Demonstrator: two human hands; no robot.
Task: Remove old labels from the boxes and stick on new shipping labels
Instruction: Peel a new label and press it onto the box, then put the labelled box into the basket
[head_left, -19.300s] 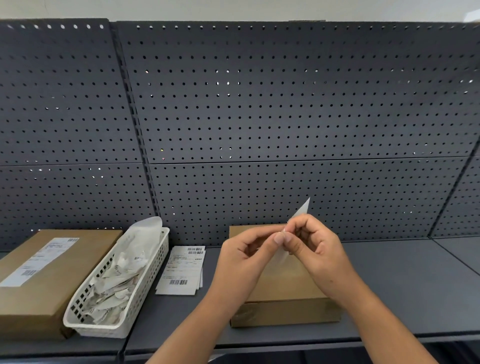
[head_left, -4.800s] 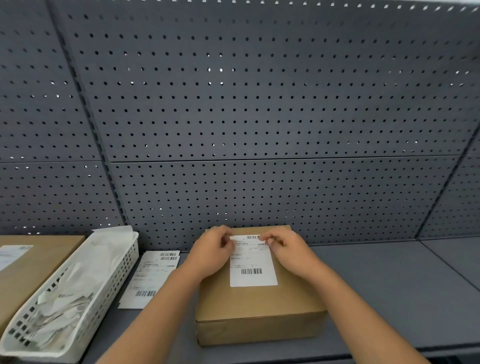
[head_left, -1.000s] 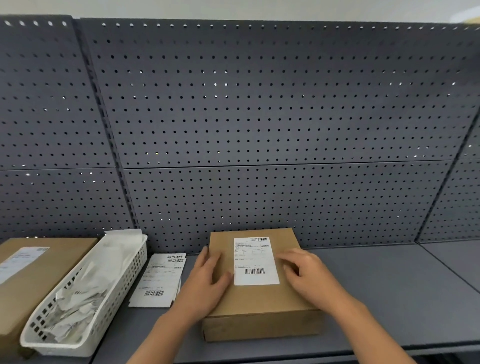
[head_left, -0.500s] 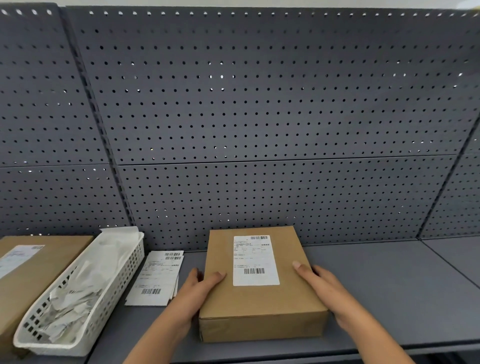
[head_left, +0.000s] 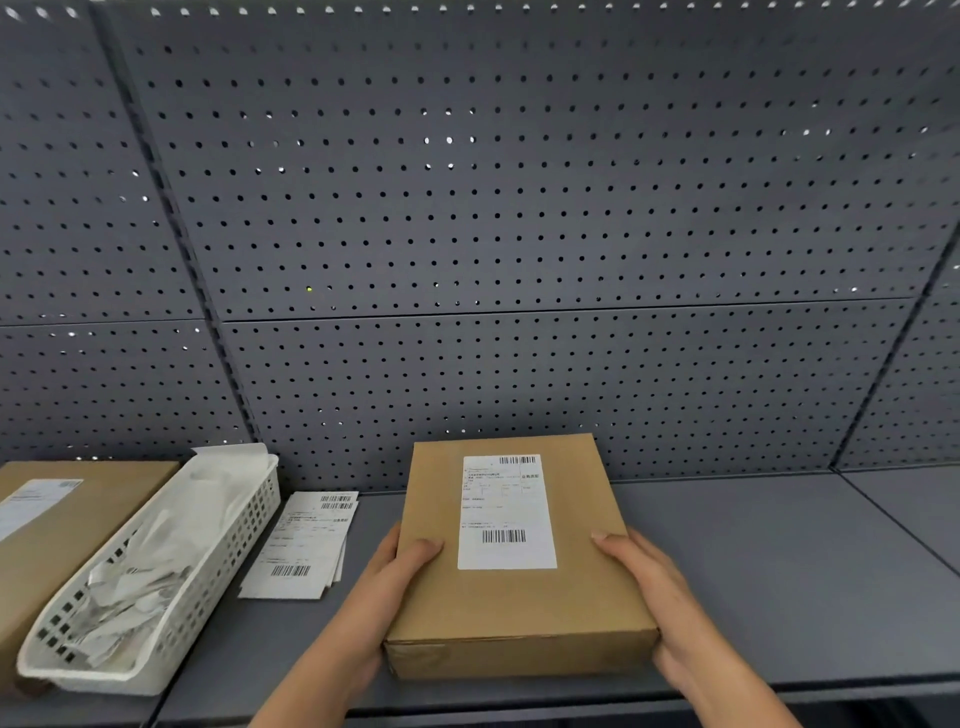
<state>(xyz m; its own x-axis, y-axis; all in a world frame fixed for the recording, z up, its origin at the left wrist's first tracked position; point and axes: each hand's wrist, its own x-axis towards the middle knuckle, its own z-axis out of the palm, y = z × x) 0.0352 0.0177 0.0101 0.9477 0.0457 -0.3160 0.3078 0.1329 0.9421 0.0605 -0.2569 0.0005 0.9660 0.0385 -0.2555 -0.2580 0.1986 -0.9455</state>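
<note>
We see both hands holding a flat brown cardboard box (head_left: 519, 597) near the middle of the dark grey metal shelf (head_left: 753, 571). Our left hand (head_left: 384, 587) grips its left side, thumb curled over the top face and the fingers hidden beneath or behind the edge. Our right hand (head_left: 649, 592) grips the right side the same way, down towards the near right corner. The box may be raised a little off the shelf at its near end, though from this angle we cannot be sure.

A white rectangular shipping label (head_left: 506, 514) with barcodes lies flat on the box's top face, towards the far half, between our two thumbs and touched by neither.

To the left, a small stack of white printed labels (head_left: 301, 545) lies on the shelf. Just left of it stands a white perforated plastic basket (head_left: 208, 587) filled with crumpled white paper scraps. At the far left lies a second brown cardboard box (head_left: 104, 499) with its own white label (head_left: 31, 506). A dark grey pegboard wall (head_left: 519, 208) rises behind everything.
</note>
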